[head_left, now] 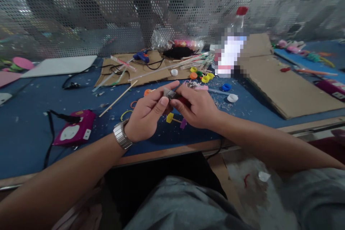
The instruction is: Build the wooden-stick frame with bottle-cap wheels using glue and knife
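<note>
My left hand [145, 116], with a metal watch at the wrist, pinches a small greyish, shiny piece [170, 93] between thumb and fingers. Closed around something dark red [184, 102] is my right hand [201, 109]; most of that thing is hidden by the fingers, so its kind cannot be made out. The two hands meet over the front of the blue table. Just below them lies a thin stick with a yellow piece [169, 117] and a purple piece [183, 123] on it. An orange cap [147, 92] sits partly behind my left fingers.
A magenta power strip [74, 129] with a black cable lies at left, near a wooden stick [118, 98]. Behind the hands are cardboard [153, 75], a blue glue gun [141, 56] and several bottle caps [206, 78]. At right are more cardboard [291, 90] and a red-capped bottle [242, 11].
</note>
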The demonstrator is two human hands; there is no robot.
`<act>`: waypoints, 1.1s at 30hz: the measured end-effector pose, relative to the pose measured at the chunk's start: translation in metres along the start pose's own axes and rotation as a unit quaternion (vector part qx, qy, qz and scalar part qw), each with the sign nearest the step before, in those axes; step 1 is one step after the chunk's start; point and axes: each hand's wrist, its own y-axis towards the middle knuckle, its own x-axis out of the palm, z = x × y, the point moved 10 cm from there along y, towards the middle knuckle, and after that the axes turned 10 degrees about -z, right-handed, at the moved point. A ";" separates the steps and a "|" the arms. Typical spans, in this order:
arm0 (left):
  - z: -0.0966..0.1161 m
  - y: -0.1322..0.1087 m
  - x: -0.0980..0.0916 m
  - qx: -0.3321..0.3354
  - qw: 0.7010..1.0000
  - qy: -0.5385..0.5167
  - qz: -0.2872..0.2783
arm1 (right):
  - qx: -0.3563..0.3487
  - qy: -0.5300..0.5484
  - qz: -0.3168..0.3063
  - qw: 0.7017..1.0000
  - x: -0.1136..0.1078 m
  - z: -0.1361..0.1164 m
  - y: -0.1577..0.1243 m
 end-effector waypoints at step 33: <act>0.023 -0.002 -0.004 0.032 0.989 0.131 0.061 | -0.002 0.000 0.008 1.000 -0.002 -0.001 0.000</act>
